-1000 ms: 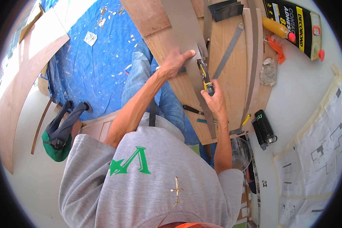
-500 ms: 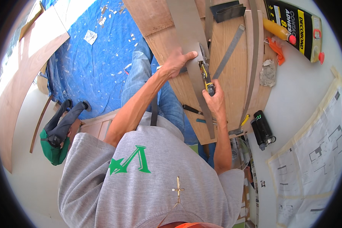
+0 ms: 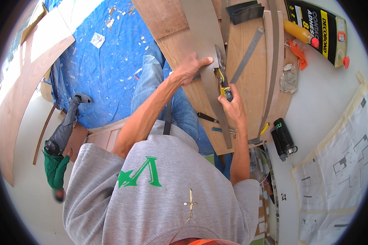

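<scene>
A long grey-brown laminate strip (image 3: 199, 30) lies lengthwise over a wooden board (image 3: 178, 51). My left hand (image 3: 188, 70) grips the strip's left edge, thumb on top and fingers going underneath. Yellow-and-black tin snips (image 3: 222, 79) are in my right hand (image 3: 234, 107), fingers wrapped round the handles. The snips' dark blades point away from me and sit at the strip's right edge; whether they are closed cannot be made out. Near the strip's lower end lie a black-handled tool (image 3: 207, 117) and a blue-handled one (image 3: 217, 130).
Right of the snips is a loose grey strip (image 3: 247, 53). Farther right are an orange-yellow bottle (image 3: 298, 32), a black-and-yellow can (image 3: 330, 38), a crumpled rag (image 3: 289, 78) and a black flask (image 3: 283, 139). A co-worker in green (image 3: 56, 167) is at left, by a blue tarp (image 3: 110, 61).
My right hand and the snips have shifted slightly at the strip's edge. The left hand keeps its grip. The co-worker at left has changed from bent over to more upright.
</scene>
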Demonstrator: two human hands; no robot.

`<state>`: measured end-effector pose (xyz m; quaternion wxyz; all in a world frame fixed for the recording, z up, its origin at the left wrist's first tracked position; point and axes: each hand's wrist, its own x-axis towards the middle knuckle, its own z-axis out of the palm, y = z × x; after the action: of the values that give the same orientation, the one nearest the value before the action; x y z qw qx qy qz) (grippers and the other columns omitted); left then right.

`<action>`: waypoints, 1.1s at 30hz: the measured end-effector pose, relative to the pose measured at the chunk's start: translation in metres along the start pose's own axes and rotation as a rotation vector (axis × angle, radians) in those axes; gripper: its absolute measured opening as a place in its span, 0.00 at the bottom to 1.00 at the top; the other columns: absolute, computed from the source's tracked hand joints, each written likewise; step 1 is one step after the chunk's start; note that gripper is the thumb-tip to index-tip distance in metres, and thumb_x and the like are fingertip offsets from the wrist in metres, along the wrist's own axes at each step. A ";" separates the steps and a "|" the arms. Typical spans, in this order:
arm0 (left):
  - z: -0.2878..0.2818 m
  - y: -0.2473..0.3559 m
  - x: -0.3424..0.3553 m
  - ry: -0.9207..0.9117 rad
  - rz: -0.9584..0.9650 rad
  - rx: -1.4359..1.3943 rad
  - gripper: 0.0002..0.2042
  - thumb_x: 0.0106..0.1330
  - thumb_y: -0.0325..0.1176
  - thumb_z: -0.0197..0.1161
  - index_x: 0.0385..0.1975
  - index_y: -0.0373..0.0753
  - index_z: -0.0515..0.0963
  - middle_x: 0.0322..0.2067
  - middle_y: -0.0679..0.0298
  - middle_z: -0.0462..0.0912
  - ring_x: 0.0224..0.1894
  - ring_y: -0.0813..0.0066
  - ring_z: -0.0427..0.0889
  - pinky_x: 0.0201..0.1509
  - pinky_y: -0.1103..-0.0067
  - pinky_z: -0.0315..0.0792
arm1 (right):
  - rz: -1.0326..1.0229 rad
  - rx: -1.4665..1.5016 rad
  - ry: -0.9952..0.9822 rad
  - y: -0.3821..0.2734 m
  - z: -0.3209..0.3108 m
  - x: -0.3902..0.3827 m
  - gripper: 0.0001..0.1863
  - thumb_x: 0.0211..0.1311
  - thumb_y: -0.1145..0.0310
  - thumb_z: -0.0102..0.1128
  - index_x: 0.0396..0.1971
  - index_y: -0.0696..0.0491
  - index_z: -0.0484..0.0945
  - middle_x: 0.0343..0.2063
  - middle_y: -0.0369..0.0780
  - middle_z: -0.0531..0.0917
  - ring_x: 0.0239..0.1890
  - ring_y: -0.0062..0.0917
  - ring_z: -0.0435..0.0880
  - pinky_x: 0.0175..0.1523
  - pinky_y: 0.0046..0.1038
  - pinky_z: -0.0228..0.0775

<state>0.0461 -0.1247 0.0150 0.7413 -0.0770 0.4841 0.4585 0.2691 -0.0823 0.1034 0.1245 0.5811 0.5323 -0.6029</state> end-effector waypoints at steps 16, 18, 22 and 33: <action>0.008 0.006 -0.003 0.016 0.003 -0.005 0.23 0.68 0.37 0.69 0.58 0.34 0.73 0.47 0.60 0.82 0.47 0.71 0.82 0.50 0.71 0.80 | -0.028 0.009 0.111 -0.015 0.010 -0.006 0.15 0.57 0.67 0.64 0.43 0.56 0.73 0.26 0.34 0.69 0.29 0.21 0.67 0.36 0.29 0.63; 0.008 0.005 -0.002 0.013 0.020 -0.012 0.20 0.69 0.36 0.69 0.57 0.35 0.75 0.46 0.62 0.83 0.44 0.73 0.84 0.46 0.72 0.82 | -0.019 -0.007 0.101 -0.013 0.009 -0.004 0.20 0.57 0.67 0.65 0.47 0.58 0.73 0.27 0.38 0.73 0.30 0.25 0.72 0.37 0.31 0.67; 0.006 0.005 -0.005 -0.003 -0.016 -0.004 0.25 0.67 0.37 0.69 0.60 0.34 0.71 0.49 0.60 0.80 0.49 0.70 0.80 0.52 0.70 0.78 | -0.002 0.015 0.043 -0.010 0.006 0.003 0.22 0.57 0.66 0.66 0.50 0.59 0.73 0.27 0.40 0.76 0.30 0.28 0.74 0.38 0.33 0.69; 0.009 0.008 -0.007 0.000 -0.005 -0.046 0.21 0.70 0.36 0.68 0.58 0.35 0.74 0.48 0.63 0.83 0.46 0.74 0.83 0.49 0.72 0.82 | -0.007 0.010 0.080 -0.018 0.011 0.001 0.18 0.57 0.67 0.65 0.45 0.57 0.73 0.25 0.38 0.74 0.29 0.25 0.73 0.37 0.32 0.68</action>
<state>0.0448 -0.1191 0.0276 0.7403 -0.0954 0.4733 0.4678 0.2488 -0.0829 0.1095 0.0981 0.6033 0.5359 -0.5824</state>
